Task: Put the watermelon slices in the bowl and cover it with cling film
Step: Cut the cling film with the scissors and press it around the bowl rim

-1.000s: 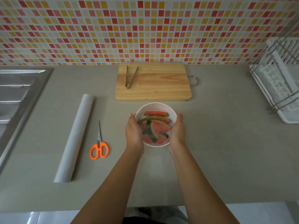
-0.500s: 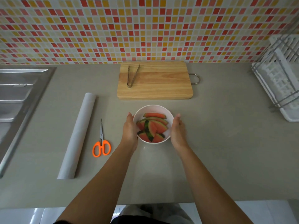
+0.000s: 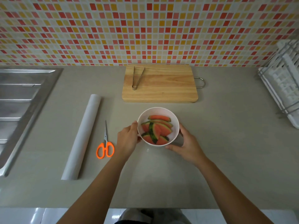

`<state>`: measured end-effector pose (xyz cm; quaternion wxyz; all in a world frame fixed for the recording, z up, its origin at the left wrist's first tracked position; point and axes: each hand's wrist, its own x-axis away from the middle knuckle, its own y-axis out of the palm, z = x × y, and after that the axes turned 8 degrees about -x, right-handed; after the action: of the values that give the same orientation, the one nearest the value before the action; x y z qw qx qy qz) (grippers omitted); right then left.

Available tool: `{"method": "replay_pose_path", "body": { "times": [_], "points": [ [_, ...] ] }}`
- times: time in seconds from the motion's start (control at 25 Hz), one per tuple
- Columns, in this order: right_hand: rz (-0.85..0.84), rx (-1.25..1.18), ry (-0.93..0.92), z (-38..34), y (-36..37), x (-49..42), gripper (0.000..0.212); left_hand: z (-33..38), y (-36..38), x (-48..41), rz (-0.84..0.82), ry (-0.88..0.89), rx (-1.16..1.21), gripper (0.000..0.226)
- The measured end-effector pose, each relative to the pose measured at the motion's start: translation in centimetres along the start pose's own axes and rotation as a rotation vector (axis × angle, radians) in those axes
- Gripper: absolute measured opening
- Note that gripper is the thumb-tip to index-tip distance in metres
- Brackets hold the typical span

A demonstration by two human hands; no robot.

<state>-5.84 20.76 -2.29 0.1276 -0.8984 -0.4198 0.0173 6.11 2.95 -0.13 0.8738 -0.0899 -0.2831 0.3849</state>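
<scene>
Two bare hands are cupping a round white bowl (image 3: 175,125) of red, green-rinded watermelon slices (image 3: 156,129) on a grey countertop (image 3: 226,143); the left hand (image 3: 127,141) is curling against its left wall; the right hand (image 3: 188,146) is wrapping its near right side. A white cling film roll (image 3: 82,136) is lying well left, orange-handled scissors (image 3: 105,145) beside it.

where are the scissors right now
In the head view the scissors lie flat on the counter, left of the left hand, between it and the cling film roll, orange handles toward the person.
</scene>
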Motion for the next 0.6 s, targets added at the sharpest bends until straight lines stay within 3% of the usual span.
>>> {"method": "replay_pose_path", "body": {
  "times": [0.28,0.6],
  "points": [
    [0.044,0.022,0.013,-0.9,-1.1,-3.2,0.074,2.9,0.7,-2.8,0.008,0.082,-0.025,0.044],
    [0.014,0.037,0.029,-0.5,-1.2,-3.9,0.078,2.7,0.9,-3.4,0.021,0.183,-0.283,0.055]
  ]
}}
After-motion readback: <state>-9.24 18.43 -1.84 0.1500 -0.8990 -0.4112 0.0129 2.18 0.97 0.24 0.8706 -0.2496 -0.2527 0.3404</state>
